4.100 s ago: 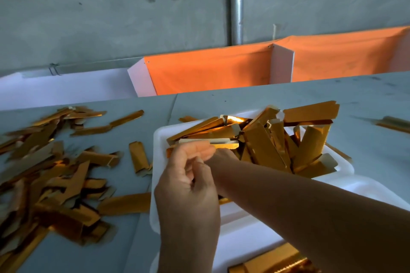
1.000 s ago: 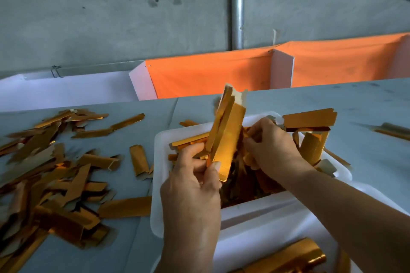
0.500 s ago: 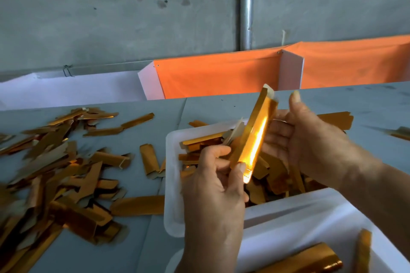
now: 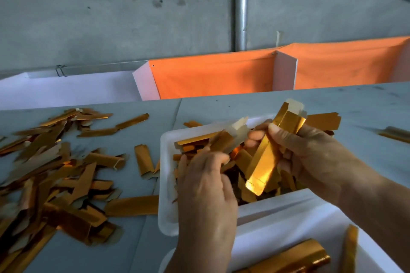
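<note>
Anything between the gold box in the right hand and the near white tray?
Nothing visible blocks it: the shiny gold cardboard box in the right hand hangs just beyond the near white plastic tray.

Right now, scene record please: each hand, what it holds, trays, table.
right hand: grips folded gold carton, tilted, above the far white tray
left hand: fingers pinch gold blank, motion-blurred, pale flap pointing up
far white tray: heap of gold pieces inside
near white tray: a few gold pieces, cut off by the frame edge
table: loose pile of flat gold blanks on the person's left
</note>
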Available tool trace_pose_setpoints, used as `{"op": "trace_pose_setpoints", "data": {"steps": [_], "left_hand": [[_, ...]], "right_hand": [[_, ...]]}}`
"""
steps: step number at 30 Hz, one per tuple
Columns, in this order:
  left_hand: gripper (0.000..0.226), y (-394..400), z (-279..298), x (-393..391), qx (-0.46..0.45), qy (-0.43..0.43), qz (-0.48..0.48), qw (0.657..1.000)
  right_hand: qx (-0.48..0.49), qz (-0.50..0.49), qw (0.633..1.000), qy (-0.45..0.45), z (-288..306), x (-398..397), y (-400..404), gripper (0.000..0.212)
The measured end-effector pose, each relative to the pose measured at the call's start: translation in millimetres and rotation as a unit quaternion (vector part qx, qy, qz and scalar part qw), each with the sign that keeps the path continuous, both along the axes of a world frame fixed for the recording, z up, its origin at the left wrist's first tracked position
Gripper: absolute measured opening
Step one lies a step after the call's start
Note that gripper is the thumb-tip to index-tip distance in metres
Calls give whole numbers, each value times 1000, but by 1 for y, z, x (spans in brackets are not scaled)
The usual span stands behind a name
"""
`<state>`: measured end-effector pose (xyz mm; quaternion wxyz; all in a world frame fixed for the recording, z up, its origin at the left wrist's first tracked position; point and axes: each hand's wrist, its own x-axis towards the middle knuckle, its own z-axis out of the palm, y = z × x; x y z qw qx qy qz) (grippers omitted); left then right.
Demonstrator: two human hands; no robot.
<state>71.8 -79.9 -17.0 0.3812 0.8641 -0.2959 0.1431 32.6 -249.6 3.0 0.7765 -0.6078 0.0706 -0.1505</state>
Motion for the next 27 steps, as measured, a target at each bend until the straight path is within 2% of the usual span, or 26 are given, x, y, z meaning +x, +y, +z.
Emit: {"op": "trace_pose_setpoints", "data": {"steps": [2,4,5,7,11,13,15,17,19,20,23,25,27], "left_hand": [[28,-1,1,-2,-127,63,-63,988],[23,-4,0,-6,-175,181,-157,955],[22,-5,-2,-6,-180,205,-179,945],[16,-5,-2,-5,-205,224,-178,936],[11,-1,2,-3,-235,239,-148,930],[11,-1,2,-2,-217,218,-134,942],[5,-3,2,-4,-141,145,-111,973],[27,-5,3,-8,-20,36,-77,996],[54,-7,7,-11,37,-51,-46,997],[60,-7,9,-11,65,-90,-32,993],[58,-10,10,-9,121,-198,18,972],[58,-10,9,-8,96,-175,-24,979],[64,-9,9,-10,45,-98,-87,990]], "right_hand": [[-16,1,1000,10,-6,-6,5,27],[-14,23,1000,8,-10,-11,13,27],[-9,34,999,6,-10,-14,16,27],[-21,23,999,9,-6,-17,18,28],[-129,-61,988,54,10,-21,5,25],[-138,-67,986,66,16,-25,1,22],[-137,-71,985,74,18,-29,0,22],[-129,-74,986,74,15,-32,-1,21],[-129,-58,987,72,12,-34,2,22],[-130,-47,988,71,12,-35,4,22],[-138,-15,989,59,15,-36,8,21],[-157,10,986,51,20,-38,8,25],[-167,38,984,51,24,-41,7,29]]}}
